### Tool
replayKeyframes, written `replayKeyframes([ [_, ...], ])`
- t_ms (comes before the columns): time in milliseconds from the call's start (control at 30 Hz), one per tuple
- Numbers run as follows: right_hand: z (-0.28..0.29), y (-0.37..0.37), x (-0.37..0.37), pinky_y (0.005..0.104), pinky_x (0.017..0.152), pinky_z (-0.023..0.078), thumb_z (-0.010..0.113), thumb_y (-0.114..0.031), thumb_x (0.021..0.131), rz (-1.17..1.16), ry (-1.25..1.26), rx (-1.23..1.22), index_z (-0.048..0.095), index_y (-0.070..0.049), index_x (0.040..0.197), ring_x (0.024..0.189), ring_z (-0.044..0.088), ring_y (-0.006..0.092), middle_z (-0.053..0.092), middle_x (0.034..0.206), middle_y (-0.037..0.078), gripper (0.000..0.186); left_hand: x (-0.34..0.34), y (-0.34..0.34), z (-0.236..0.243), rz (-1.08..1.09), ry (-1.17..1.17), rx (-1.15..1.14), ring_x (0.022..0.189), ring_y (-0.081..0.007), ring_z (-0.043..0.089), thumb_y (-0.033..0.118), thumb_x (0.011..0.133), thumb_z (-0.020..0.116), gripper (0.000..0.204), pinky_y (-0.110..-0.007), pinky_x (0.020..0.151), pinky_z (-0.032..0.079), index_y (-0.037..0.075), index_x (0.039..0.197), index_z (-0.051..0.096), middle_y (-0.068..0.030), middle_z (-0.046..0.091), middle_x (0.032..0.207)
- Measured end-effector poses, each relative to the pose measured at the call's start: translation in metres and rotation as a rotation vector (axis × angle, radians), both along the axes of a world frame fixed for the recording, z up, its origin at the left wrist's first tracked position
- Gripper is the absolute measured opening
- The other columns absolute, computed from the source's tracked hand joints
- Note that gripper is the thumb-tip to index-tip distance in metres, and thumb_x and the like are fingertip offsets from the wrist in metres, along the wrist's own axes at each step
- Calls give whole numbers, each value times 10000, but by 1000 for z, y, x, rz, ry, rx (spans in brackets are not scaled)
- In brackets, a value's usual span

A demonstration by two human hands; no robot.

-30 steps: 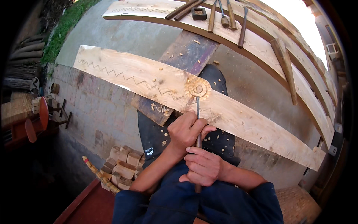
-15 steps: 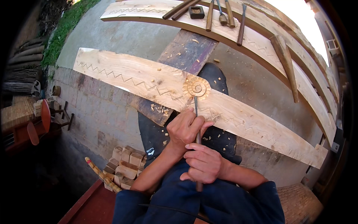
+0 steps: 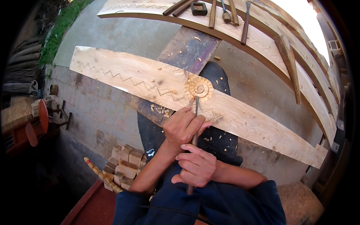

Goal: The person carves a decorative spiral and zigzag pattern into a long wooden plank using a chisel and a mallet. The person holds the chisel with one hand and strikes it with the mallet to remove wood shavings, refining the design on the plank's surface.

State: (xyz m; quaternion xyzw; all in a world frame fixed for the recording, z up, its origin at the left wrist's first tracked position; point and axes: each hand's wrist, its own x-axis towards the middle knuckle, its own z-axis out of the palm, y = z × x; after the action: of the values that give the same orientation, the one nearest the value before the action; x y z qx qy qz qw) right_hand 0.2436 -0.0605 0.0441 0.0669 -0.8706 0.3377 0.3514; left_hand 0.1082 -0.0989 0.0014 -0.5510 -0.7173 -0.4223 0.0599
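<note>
A long pale wooden board (image 3: 127, 75) lies slantwise before me, with zigzag lines cut along it and a round flower carving (image 3: 198, 89) near its middle. Both my hands are closed on one carving chisel (image 3: 194, 140). My left hand (image 3: 183, 125) wraps the upper part by the metal shank, its fingers near the board's front edge. Lower down, my right hand (image 3: 197, 165) grips the wooden handle, whose end sticks out below the palm. The blade tip meets the lower rim of the flower carving. Small wood chips are scattered over the board and my dark trousers.
Beyond lies another zigzag-marked board (image 3: 150, 10) bearing several chisels (image 3: 245, 24), a small dark square box (image 3: 198, 8) and a tapered wooden mallet (image 3: 288, 67). A stained plank (image 3: 187, 48) runs beneath the carved board. Wood blocks (image 3: 125, 167) are piled at lower left.
The handle end has swung slightly left, tilting the chisel, and both hands have shifted left with it. The tip stays at the carving's lower rim.
</note>
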Motion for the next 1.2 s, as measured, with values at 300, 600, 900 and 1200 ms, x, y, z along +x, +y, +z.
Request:
replayKeyframes([
  [300,-10,5,-4,517,1012,642,807,-362,977,55,-37,80,519,-89,693,882,760,254,697,825,93,488,-8,3,-11,-61,-49,37,648,-273,617,338,858,896,279,-376,630,509,106,903,748,-43,546,714],
  [600,21,30,24,541,1018,651,786,-392,1025,132,-80,24,521,-85,723,930,791,293,727,849,110,505,9,2,10,16,-94,58,589,-232,533,380,841,900,308,-362,515,396,113,892,754,-25,453,689],
  [900,36,53,58,572,988,651,704,-475,1069,-63,-238,21,669,-47,970,952,776,344,768,1009,158,441,16,10,1,-55,-35,48,600,-198,527,258,890,860,224,-353,531,393,113,1025,755,-13,458,714],
  [1200,30,50,88,434,764,652,772,-485,1013,-285,-412,21,711,29,1337,844,772,339,763,1065,210,610,16,18,-2,-100,45,-6,571,-196,520,256,890,872,220,-358,510,372,117,1018,760,-15,481,705],
])
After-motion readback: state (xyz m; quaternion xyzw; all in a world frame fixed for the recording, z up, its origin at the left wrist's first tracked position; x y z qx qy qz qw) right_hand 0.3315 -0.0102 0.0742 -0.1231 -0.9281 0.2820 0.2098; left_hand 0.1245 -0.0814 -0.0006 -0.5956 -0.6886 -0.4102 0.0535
